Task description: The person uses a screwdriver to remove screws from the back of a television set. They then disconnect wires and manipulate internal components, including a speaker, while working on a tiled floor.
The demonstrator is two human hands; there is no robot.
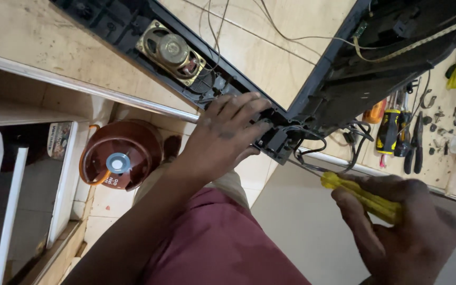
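Black plastic frame (312, 89) angled over tiled floor, oval speaker (171, 51) set in its rail | left hand (225, 134) flat, fingers spread, pressing frame's corner beside black wires (304, 142) | right hand (402, 227) closed around yellow-handled screwdriver (362, 198), shaft aimed at that corner | brown gas cylinder (120, 153) below left.
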